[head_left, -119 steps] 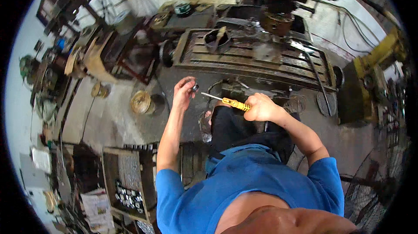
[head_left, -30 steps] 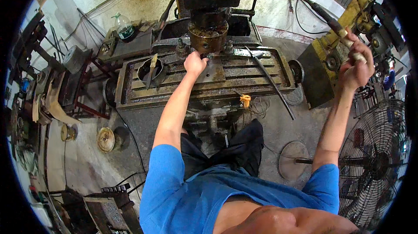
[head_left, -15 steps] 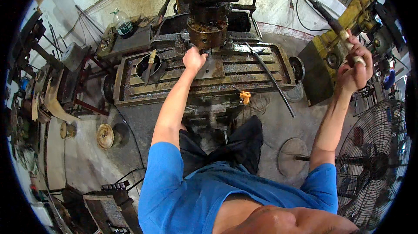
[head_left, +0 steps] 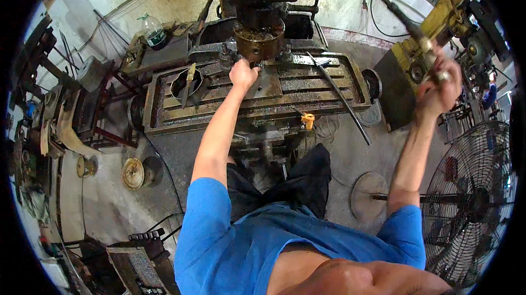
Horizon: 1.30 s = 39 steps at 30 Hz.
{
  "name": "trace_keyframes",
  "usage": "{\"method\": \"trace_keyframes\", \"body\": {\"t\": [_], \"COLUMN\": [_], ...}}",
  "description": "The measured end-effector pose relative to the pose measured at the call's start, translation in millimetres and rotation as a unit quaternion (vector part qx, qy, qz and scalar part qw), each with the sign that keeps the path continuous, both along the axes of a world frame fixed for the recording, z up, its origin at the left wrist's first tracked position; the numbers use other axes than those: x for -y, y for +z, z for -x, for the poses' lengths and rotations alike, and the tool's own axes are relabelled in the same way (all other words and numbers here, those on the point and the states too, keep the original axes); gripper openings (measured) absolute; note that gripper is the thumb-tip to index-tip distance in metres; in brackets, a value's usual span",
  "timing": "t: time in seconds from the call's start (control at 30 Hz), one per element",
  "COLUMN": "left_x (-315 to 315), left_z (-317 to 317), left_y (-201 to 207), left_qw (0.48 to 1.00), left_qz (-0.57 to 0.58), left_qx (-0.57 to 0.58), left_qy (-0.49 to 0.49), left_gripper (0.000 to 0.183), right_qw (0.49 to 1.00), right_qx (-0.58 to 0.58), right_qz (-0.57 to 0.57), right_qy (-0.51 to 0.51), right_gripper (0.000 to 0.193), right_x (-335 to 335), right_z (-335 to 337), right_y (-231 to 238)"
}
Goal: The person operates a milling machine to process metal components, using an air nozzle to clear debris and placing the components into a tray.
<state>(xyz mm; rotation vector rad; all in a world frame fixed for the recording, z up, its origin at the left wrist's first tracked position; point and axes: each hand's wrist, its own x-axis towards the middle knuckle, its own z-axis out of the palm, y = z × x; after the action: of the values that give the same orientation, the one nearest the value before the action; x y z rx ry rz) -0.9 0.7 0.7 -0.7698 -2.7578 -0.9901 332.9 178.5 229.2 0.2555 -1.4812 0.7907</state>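
Observation:
My left hand [head_left: 243, 75] is closed at the middle of the machine table [head_left: 213, 109], just under the round, brownish metal head [head_left: 257, 46] of the milling machine. Its fingers hide whatever they grip. Out to the right, my raised right hand [head_left: 441, 84] wraps round the pale end of a long lever [head_left: 402, 18] that runs from the top of the machine. That hand is slightly blurred. On the table, left of my left hand, a cut-open container [head_left: 178, 84] has a brush [head_left: 190, 78] lying across it. A long T-shaped metal bar [head_left: 342, 97] rests across the table's right side.
An orange tool [head_left: 308, 120] hangs at the table's front edge. A large black fan [head_left: 474, 204] stands close by my right arm. A yellow machine [head_left: 402, 59] is at the right. A clear bottle [head_left: 153, 33] stands at the back left, and a round can [head_left: 133, 173] is on the floor.
My right hand has moved slightly left with the lever's end. My left hand stays nearly where it was, under the machine head.

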Motion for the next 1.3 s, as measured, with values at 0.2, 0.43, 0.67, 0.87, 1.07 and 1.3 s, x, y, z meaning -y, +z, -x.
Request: {"method": "trace_keyframes", "body": {"t": [0.2,0.43,0.67,0.87,1.07,1.3], "left_x": [-6.4,-3.6,-3.4,-5.6,-4.5,-3.1], "left_z": [5.5,2.4,5.6,9.4,6.3,6.2], "left_y": [-2.4,-2.7,-7.1,-16.0,-9.2,-11.2], "left_qw": [1.000,1.000,0.999,1.000,1.000,1.000], "left_qz": [-0.007,0.001,-0.023,-0.029,0.003,0.005], "left_qx": [0.007,0.024,0.022,-0.003,0.003,-0.016], "left_qy": [-0.024,-0.013,-0.026,-0.012,-0.005,0.019], "left_gripper": [0.035,0.040,0.034,0.032,0.034,0.032], "right_qw": [0.999,1.000,0.999,1.000,1.000,0.998], "right_qx": [0.030,0.029,0.030,-0.003,-0.009,0.049], "right_qz": [-0.028,-0.001,-0.012,0.005,-0.001,-0.037], "right_qy": [-0.007,0.004,-0.026,0.007,-0.026,-0.017], "right_gripper": [0.025,0.023,0.021,0.024,0.019,0.018], "right_x": [-2.2,-3.0,2.4,-2.3,5.6,-13.2], "right_z": [-2.6,-2.5,-0.8,2.6,6.8,-1.2], "right_y": [35.5,32.1,32.3,9.0,22.6,24.1]}}
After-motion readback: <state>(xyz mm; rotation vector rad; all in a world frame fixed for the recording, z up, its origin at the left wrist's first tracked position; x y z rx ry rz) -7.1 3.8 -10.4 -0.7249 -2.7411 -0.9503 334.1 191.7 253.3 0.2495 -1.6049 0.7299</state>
